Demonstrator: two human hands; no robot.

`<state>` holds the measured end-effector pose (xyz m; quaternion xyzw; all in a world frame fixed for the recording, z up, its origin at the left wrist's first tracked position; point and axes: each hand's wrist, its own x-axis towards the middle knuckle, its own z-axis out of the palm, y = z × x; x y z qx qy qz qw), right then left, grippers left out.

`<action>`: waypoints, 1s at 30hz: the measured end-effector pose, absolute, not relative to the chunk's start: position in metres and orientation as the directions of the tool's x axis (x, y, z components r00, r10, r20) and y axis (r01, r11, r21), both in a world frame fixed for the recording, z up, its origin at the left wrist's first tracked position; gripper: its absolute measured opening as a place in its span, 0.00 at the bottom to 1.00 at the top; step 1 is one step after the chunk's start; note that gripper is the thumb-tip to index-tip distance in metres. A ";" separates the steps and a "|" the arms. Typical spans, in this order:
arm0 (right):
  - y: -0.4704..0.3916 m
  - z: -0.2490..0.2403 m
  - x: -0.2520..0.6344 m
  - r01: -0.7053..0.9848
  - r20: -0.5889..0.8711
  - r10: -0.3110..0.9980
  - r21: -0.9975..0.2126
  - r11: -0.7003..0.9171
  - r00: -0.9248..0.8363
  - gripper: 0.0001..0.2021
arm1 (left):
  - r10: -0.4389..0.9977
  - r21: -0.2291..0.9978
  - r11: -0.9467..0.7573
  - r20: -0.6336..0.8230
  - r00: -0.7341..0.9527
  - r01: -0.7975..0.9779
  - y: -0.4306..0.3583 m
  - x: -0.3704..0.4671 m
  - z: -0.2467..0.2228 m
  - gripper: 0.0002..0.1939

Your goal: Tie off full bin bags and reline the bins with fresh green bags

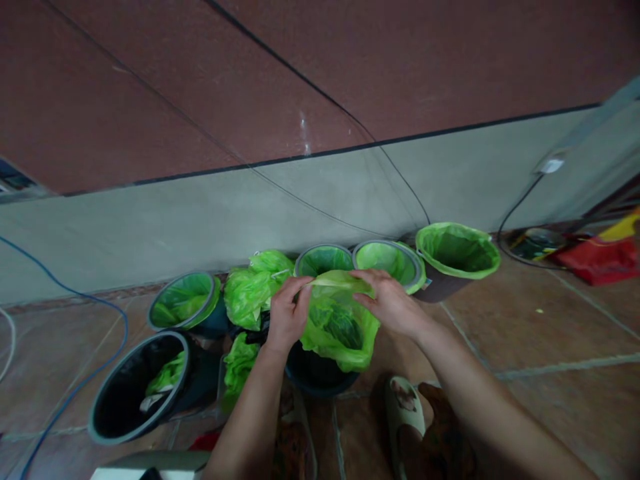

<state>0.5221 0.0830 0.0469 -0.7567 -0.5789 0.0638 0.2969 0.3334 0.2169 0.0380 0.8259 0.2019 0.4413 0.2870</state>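
A green plastic bag [340, 333] hangs spread, its mouth up, over a dark trash bin [320, 377] in front of my feet. My left hand [290, 313] pinches the bag's far edge on the left side. On the right side, my right hand [390, 301] grips the same edge between thumb and fingers. The bag's near edge drapes loosely at the bin's front, and the bin's back is hidden behind the bag.
By the wall stand lined bins: one at left [184, 300], two in the middle [324, 260] [387, 263], and a brown one [457, 250] at right. Bundled green bags [255, 287] lie between. A black bin [140, 387] leans at left, near a blue cable [113, 347].
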 end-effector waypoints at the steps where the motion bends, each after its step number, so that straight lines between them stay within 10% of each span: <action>1: 0.084 0.047 0.522 0.848 0.238 0.911 -0.496 -0.184 0.337 0.18 | 0.589 0.652 -0.754 0.615 0.524 0.080 0.217 0.333 0.039 0.10; 7: 0.084 0.049 0.525 0.865 0.324 0.842 -0.413 -0.285 0.432 0.11 | 0.627 0.636 -0.753 0.618 0.474 0.168 0.225 0.329 0.038 0.10; 14: 0.074 0.056 0.545 0.730 0.601 0.415 -0.559 -0.392 0.683 0.15 | 0.643 0.553 -0.760 0.557 0.526 0.342 0.235 0.327 0.030 0.15; 20: 0.051 0.064 0.575 0.571 0.538 0.254 -0.581 -0.580 0.804 0.16 | 0.829 0.735 -0.560 0.488 0.275 0.382 0.258 0.310 0.032 0.19; 30: 0.044 0.039 0.585 0.550 0.066 0.550 -0.207 -0.809 0.833 0.23 | 0.832 0.898 -0.426 0.340 0.439 0.113 0.252 0.320 0.031 0.10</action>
